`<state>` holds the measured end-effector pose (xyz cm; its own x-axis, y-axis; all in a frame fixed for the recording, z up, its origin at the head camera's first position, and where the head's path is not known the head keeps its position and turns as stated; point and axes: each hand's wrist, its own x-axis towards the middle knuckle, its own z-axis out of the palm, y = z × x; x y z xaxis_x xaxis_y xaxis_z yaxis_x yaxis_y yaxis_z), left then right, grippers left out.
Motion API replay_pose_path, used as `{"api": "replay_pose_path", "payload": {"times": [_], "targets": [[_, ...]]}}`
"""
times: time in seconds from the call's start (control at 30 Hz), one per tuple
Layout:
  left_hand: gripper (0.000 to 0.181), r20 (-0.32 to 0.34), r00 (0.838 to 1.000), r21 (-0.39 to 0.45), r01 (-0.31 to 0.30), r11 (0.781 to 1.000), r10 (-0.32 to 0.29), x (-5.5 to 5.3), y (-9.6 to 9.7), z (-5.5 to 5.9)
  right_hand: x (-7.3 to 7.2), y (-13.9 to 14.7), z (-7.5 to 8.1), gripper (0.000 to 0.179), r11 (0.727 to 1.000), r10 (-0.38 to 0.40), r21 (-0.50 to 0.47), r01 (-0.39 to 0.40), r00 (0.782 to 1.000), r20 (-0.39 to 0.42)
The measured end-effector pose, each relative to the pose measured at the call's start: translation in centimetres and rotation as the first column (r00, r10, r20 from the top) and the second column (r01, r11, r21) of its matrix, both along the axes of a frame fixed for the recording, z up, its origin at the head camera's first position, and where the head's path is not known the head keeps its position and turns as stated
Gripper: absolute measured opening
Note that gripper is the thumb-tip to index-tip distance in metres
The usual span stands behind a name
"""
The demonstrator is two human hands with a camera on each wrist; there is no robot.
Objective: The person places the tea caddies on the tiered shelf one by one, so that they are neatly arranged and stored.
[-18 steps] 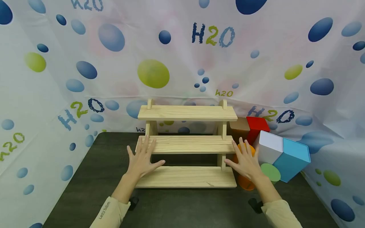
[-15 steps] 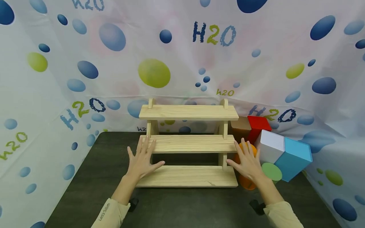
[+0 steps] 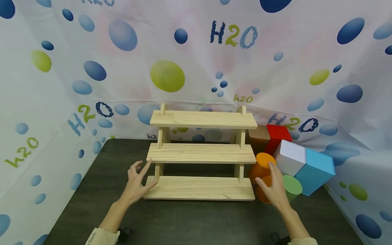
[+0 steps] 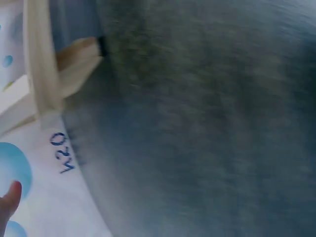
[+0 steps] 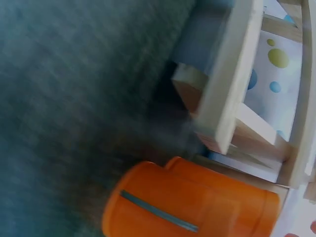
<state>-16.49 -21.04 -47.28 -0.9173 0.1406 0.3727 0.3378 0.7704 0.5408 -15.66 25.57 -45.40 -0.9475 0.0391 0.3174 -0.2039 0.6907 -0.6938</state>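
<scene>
A pale wooden three-tier shelf (image 3: 199,153) stands on the dark table. My left hand (image 3: 134,185) is at its left end, thumb and index finger spread apart, with nothing held. In the left wrist view only a fingertip (image 4: 15,191) shows at the left edge. On the right, my right hand (image 3: 275,190) hovers over the orange cylinders (image 3: 264,164), its thumb and fingers apart and relaxed, overlapping them in the head view. The right wrist view shows the orange cylinders (image 5: 197,200) close beside the shelf end (image 5: 224,89); no fingers are visible there.
Right of the shelf are a brown box (image 3: 259,132), a red box (image 3: 277,136), a white box (image 3: 289,158), a light-blue box (image 3: 315,170) and a green cylinder (image 3: 292,185). A patterned curtain (image 3: 190,61) hangs behind and along the sides of the table (image 3: 196,221).
Both hands have come away from the shelf's ends, outward and toward me. The fingers, widely spread before, are now more bent. The shelf and boxes look unmoved.
</scene>
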Motion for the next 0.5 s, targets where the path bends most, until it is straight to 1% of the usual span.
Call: {"api": "replay_pose_path", "payload": {"times": [0.1, 0.17, 0.33, 0.4, 0.5], "targets": [[0.078, 0.046, 0.999, 0.034, -0.002, 0.999, 0.000, 0.5, -0.7, -0.7, 0.7, 0.1, -0.7, 0.075, 0.995, -0.064, -0.077, 0.064, 0.998, -0.006], [0.076, 0.079, 0.997, 0.028, 0.004, 1.000, -0.006, 0.9, -1.0, -1.1, 1.1, 0.1, -1.2, 0.075, 0.988, -0.111, -0.109, 0.111, 0.994, 0.005], [0.072, 0.170, 0.985, -0.045, 0.033, 0.998, -0.025, 1.4, -1.4, -1.7, 2.0, 0.3, -2.5, 0.077, 0.964, -0.214, -0.153, 0.215, 0.977, 0.028], [0.070, 0.188, 0.982, -0.073, 0.043, 0.996, -0.029, 1.5, -1.5, -1.9, 2.3, 0.2, -3.0, 0.077, 0.953, -0.255, -0.165, 0.254, 0.967, 0.013], [0.068, 0.195, 0.980, -0.095, 0.048, 0.994, -0.029, 1.6, -1.5, -2.2, 2.6, 0.1, -3.6, 0.076, 0.932, -0.317, -0.192, 0.307, 0.948, -0.025]]}}
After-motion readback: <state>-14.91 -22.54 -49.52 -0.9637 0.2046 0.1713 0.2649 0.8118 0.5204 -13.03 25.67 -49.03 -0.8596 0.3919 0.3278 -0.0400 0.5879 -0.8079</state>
